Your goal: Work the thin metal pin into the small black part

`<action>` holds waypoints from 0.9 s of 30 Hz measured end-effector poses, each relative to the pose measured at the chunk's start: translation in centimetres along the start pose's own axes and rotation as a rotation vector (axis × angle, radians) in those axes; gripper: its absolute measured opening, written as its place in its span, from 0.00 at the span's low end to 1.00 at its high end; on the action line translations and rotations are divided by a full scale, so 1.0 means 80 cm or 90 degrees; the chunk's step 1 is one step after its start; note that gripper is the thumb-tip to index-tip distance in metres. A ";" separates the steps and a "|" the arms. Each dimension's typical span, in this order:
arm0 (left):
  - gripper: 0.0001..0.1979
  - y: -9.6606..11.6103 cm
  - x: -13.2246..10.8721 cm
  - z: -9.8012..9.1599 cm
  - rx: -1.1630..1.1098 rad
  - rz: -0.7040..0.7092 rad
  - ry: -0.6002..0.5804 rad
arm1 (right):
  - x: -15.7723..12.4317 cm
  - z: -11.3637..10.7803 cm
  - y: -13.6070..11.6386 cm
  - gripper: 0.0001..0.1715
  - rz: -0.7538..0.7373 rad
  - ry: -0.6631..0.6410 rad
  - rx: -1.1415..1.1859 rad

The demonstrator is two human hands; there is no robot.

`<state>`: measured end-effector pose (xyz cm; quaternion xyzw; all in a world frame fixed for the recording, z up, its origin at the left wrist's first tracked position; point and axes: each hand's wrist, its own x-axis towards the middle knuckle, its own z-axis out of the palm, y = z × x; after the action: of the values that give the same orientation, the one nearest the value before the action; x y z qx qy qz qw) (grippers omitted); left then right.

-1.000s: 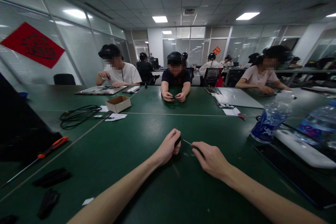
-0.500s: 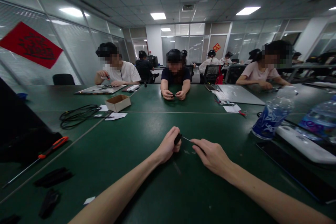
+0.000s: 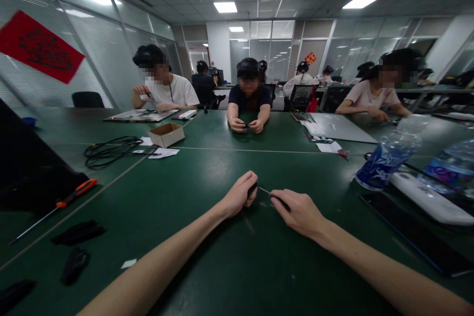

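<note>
My left hand [image 3: 240,195] is closed around a small black part [image 3: 252,189], most of which its fingers hide. Across from it, my right hand [image 3: 298,211] grips the dark handle of a small screwdriver [image 3: 280,201]. The thin metal shaft points left, and its end meets the black part or lies right beside it; I cannot tell which. Both hands are above the green table [image 3: 207,261]. Several black pieces lie at the lower left, among them a dark block [image 3: 75,265].
An orange-handled screwdriver [image 3: 79,192] lies at the left, with a coiled black cable [image 3: 111,150] and a cardboard box [image 3: 166,135] beyond. A water bottle [image 3: 387,155], a white device [image 3: 431,197] and a black phone [image 3: 414,232] are at the right. Co-workers sit opposite.
The whole view has shifted slightly as my head moved. My left hand has turned a little over the black part, and more of the screwdriver's handle shows in my right hand.
</note>
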<state>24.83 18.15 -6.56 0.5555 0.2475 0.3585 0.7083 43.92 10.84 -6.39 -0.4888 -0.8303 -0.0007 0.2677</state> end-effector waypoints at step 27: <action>0.13 0.007 -0.003 -0.006 -0.080 -0.048 -0.061 | 0.000 -0.003 -0.007 0.14 -0.040 0.030 0.034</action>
<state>24.21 18.35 -6.12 0.5169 0.2108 0.3194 0.7657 43.61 10.48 -6.04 -0.4550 -0.8383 0.0016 0.3003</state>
